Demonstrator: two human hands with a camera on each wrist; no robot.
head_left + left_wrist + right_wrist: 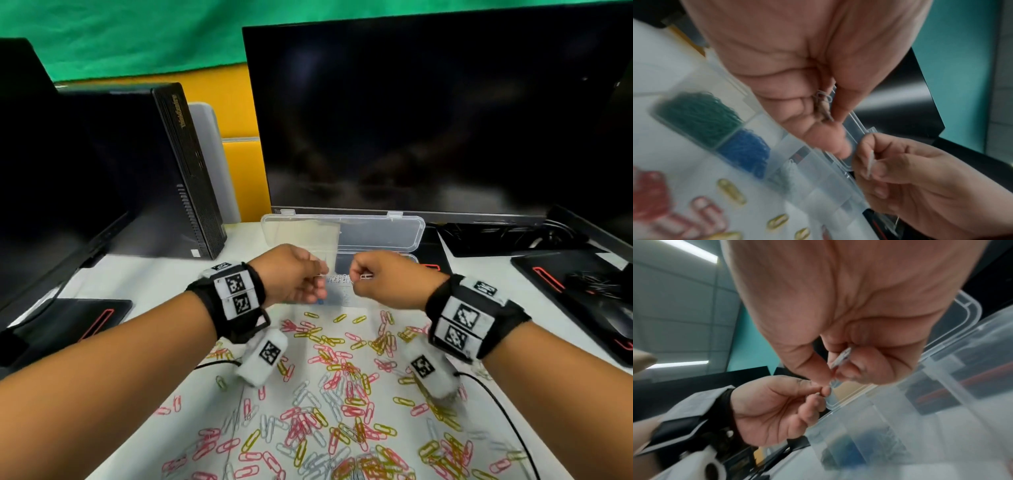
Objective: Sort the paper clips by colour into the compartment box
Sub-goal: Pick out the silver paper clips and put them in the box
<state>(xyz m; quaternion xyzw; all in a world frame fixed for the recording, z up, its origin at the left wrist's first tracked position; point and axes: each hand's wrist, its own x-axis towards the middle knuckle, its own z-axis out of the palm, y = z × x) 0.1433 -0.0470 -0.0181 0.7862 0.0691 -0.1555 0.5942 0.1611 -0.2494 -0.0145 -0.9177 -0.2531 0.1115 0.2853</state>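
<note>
Both hands hover side by side over the clear compartment box (376, 236), whose lid lies open behind it. My left hand (317, 279) pinches a few white paper clips (823, 99) between thumb and curled fingers. My right hand (359, 277) pinches one white paper clip (365, 276) between thumb and forefinger. In the left wrist view the box (838, 191) holds green clips (701, 113), blue clips (746, 149) and white clips (789, 172) in separate compartments. The right wrist view shows the single white clip (841, 357) above the box (931, 386). Loose pink, yellow and white clips (342, 394) cover the table in front.
A dark monitor (435, 113) stands right behind the box. A black computer tower (164, 171) and a second screen (34, 171) are at the left. Black mats with red marks (575, 284) and cables lie at both sides. Thin black cables (496, 401) cross the clip pile.
</note>
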